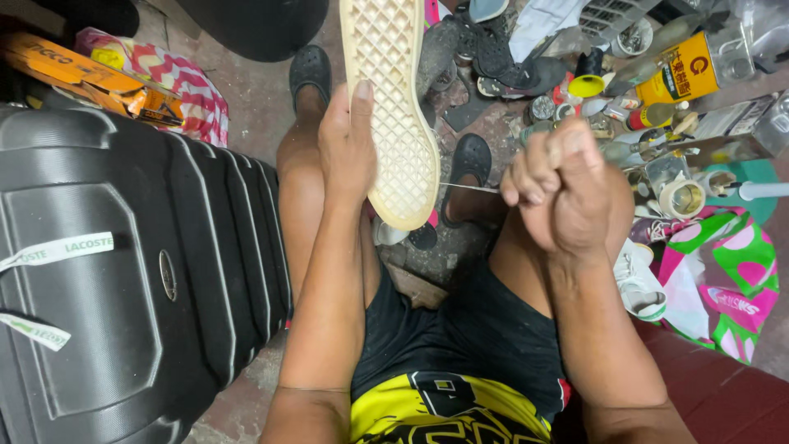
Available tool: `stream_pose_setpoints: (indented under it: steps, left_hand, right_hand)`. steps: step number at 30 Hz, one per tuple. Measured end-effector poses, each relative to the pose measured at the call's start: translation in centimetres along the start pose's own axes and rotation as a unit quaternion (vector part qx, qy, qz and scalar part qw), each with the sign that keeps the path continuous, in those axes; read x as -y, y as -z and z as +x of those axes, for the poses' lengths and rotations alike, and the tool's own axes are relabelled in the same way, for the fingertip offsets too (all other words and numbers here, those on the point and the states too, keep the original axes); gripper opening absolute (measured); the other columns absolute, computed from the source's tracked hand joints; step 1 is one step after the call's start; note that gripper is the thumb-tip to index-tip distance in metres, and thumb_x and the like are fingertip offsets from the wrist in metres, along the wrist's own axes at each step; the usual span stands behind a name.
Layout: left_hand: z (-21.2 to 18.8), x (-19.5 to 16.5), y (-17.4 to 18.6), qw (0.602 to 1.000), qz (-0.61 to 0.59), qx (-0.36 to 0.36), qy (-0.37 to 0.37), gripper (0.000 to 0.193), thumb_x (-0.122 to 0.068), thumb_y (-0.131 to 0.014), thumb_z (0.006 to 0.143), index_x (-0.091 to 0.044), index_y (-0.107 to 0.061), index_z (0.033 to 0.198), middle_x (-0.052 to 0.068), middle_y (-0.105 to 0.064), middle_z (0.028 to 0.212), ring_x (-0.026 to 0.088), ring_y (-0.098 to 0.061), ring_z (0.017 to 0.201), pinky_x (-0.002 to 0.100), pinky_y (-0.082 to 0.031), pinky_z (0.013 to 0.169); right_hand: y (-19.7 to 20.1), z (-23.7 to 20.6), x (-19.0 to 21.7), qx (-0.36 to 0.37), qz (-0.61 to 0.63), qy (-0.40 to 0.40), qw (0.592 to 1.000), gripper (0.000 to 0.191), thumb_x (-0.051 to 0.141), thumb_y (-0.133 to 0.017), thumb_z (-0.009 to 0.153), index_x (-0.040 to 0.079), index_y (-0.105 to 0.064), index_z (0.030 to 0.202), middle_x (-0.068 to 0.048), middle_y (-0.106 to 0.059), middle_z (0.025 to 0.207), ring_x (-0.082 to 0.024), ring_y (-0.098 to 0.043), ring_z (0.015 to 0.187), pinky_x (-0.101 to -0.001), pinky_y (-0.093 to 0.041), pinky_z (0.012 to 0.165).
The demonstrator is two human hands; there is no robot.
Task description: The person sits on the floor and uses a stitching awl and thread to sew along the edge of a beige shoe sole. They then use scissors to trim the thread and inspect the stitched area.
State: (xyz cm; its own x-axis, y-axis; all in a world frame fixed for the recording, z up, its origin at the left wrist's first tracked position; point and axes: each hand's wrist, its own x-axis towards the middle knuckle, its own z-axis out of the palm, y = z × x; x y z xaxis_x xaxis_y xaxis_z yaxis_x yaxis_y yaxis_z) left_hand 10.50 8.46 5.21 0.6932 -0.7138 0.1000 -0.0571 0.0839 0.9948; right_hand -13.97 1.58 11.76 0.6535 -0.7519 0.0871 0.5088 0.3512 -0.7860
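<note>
I am sitting with my knees apart, my yellow-and-black shorts [448,403] closest below me. My right hand [567,193] is curling into a tight fist, its fingers [530,177] closing on a thin pale thread [468,187] that is running taut and nearly level leftward to the shoe. My left hand [347,144] is gripping the shoe [393,107] from its side, fingers wrapping the edge and the thumb lying flat on the sole. The shoe is standing on end between my knees, heel end down near the thread and toe pointing up and away, so its long axis is running almost straight away from me. It lies left of the fist, and the left hand is the nearer one, touching it. The sole is cream rubber with a moulded diamond-grid tread. A hard black ribbed suitcase [140,271] is lying beside my left leg. Beyond my feet in black clogs [470,160], a heap of dark shoe parts, jars, tape rolls and a yellow tin [689,72] is crowding the floor [255,90].
</note>
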Motion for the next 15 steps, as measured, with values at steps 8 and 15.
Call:
stream_pose_setpoints:
  steps: [8,15]
  left_hand:
    - [8.9,-0.4,3.9,0.971,0.145,-0.155,-0.11,0.036,-0.032,-0.051,0.109,0.001,-0.064,0.104,0.011,-0.067,0.089,0.019,-0.063,0.08,0.035,-0.054,0.078]
    - [12.8,2.5,4.4,0.921,-0.344,-0.181,-0.008,0.044,-0.032,-0.043,0.111,0.005,-0.054,0.131,0.018,-0.066,0.128,0.032,-0.066,0.117,0.042,-0.051,0.103]
  right_hand:
    - [1.6,-1.8,-1.7,-0.001,-0.06,-0.165,0.984,0.023,0.026,-0.056,0.11,0.012,-0.046,0.094,0.003,-0.039,0.077,-0.007,-0.033,0.063,-0.0221,-0.031,0.053]
    - [3.7,-4.0,-6.4,0.151,-0.262,-0.385,0.872,0.024,0.028,-0.058,0.103,0.009,-0.057,0.087,0.002,-0.044,0.072,-0.009,-0.04,0.06,-0.0264,-0.033,0.05]
